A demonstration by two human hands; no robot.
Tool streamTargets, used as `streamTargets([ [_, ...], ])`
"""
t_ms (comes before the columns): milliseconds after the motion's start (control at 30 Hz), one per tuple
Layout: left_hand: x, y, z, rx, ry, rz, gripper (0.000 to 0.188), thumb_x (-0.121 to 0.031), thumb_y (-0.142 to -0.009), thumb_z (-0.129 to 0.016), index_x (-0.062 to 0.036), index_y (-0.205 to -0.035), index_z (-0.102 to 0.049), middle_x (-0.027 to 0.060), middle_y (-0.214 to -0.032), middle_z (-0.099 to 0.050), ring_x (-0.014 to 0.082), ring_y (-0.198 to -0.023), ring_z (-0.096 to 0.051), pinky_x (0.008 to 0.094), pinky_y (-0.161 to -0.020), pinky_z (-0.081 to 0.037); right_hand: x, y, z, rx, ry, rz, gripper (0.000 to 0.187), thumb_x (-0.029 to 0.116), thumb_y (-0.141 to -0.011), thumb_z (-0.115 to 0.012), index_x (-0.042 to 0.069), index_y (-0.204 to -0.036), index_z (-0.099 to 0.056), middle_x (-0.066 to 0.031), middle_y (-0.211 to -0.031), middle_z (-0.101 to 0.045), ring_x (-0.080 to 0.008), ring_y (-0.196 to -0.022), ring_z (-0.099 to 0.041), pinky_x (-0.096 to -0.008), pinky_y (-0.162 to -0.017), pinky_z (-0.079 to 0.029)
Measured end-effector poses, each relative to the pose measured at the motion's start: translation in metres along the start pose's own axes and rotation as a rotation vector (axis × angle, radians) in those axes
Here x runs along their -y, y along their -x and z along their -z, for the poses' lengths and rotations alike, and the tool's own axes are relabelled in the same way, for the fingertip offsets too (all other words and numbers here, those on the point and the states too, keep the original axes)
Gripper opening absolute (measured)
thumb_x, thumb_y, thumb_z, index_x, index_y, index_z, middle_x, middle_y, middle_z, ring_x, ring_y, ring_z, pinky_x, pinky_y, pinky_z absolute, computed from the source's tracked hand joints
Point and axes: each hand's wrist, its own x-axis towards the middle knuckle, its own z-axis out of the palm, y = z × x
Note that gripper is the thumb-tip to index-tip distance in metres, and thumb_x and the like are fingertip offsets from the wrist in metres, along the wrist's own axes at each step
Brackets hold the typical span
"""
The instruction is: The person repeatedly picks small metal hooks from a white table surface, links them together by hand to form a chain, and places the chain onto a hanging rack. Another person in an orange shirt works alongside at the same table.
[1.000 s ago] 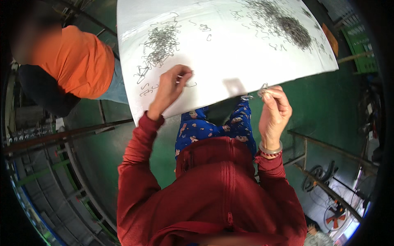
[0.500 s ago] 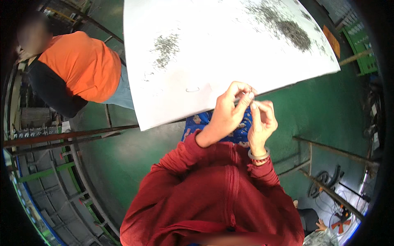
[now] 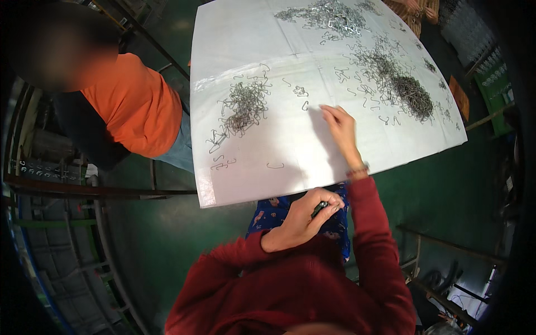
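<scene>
My right hand reaches over the white table, fingers stretched out and slightly blurred; nothing shows in them. Just left of its fingertips lies a single bent wire hook, with a small cluster of hooks behind it. In front of my body, below the table's near edge, my left hand is closed around a small dark object whose kind I cannot make out. Another lone C-shaped hook rests near the table's front.
Loose heaps of wire hooks lie at left, at right and, shinier, at the back. A person in an orange shirt is beside the table's left edge. Another person's hands show at the far right corner.
My hands, together near the table edge before, are now apart. The right has moved forward over the table; the left is lower, close to my body. The view has shifted, showing more of the table's back.
</scene>
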Motion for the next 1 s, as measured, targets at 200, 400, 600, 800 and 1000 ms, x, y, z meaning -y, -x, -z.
streamTargets([
  [200,0.001,0.01,0.007,-0.004,-0.03,0.002,0.01,0.003,-0.093,-0.054,-0.0016,-0.101,-0.05,0.013,-0.098,-0.062,0.0194,-0.092,-0.062,0.0315,-0.083,-0.049,-0.051,-0.078,-0.05,0.428,0.679,0.329,0.014,0.002,-0.08,-0.058,0.007,-0.086,-0.07,-0.0107,-0.097,-0.059,-0.03,-0.097,-0.055,-0.0419,-0.082,-0.052],
  [400,0.009,0.013,0.009,-0.053,-0.036,0.054,0.008,-0.001,-0.092,-0.057,-0.0011,-0.1,-0.054,0.0104,-0.098,-0.063,0.0198,-0.092,-0.063,0.031,-0.083,-0.049,-0.06,-0.058,-0.039,0.255,0.644,0.386,0.008,0.005,-0.085,-0.056,0.004,-0.093,-0.059,-0.014,-0.094,-0.061,-0.0354,-0.087,-0.056,-0.0401,-0.073,-0.051],
  [600,0.018,0.014,0.005,-0.098,-0.005,0.109,0.008,-0.01,-0.094,-0.057,-0.0027,-0.099,-0.058,0.0081,-0.095,-0.063,0.0199,-0.087,-0.061,0.0314,-0.081,-0.047,0.031,0.024,0.044,0.223,-0.014,-0.041,0.018,0.01,-0.096,-0.053,0.002,-0.108,-0.063,-0.0019,-0.078,-0.058,-0.0081,-0.061,-0.046,-0.0239,-0.056,-0.04],
  [800,0.033,0.001,-0.006,-0.195,0.092,0.061,0.011,-0.007,-0.092,-0.061,0.0004,-0.1,-0.06,0.0082,-0.089,-0.067,0.0149,-0.083,-0.065,0.028,-0.072,-0.051,0.145,0.108,0.111,0.409,-0.094,-0.035,0.029,-0.001,-0.09,-0.059,0.0,-0.12,-0.058,0.0,-0.078,-0.057,-0.0071,-0.064,-0.05,-0.0207,-0.058,-0.04],
  [1000,0.028,-0.004,-0.011,-0.137,0.022,-0.005,0.012,-0.009,-0.091,-0.062,-0.0002,-0.099,-0.062,0.0089,-0.09,-0.067,0.0179,-0.082,-0.066,0.0298,-0.072,-0.051,0.168,0.113,0.105,0.398,0.264,0.071,0.029,0.001,-0.088,-0.063,0.002,-0.117,-0.056,-0.0082,-0.077,-0.061,-0.0142,-0.069,-0.061,-0.0258,-0.064,-0.047],
])
